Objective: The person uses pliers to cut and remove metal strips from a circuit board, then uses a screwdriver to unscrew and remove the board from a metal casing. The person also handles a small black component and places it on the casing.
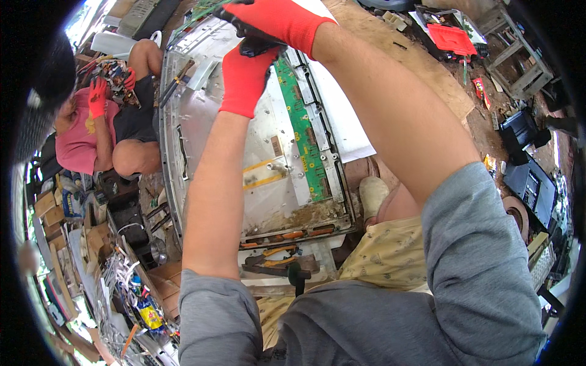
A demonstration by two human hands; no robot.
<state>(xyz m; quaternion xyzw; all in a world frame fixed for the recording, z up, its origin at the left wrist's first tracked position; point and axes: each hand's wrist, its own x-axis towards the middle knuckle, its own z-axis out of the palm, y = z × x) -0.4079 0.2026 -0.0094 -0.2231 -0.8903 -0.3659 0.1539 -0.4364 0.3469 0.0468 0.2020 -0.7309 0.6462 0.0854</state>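
Both of my hands wear red gloves with black-coated fingers and meet over the far end of a large flat screen panel (265, 131). My left hand (247, 76) is closed, with its curled fingers just below the right one. My right hand (278, 23) reaches across from the right, its fingers also bent closed. Whatever lies in their grip is hidden. A long green circuit board (302, 131) runs down the panel's right side, beside a black frame edge. Green strips (198, 13) show at the panel's far left corner.
Hand tools (176, 82) lie on the panel's left edge; yellow-handled pliers (279, 251) and a hammer (297, 277) sit near me. To the left, a seated person (91, 131) in red gloves holds scrap parts. A red tray (450, 39) and a wooden stool (519, 58) stand far right.
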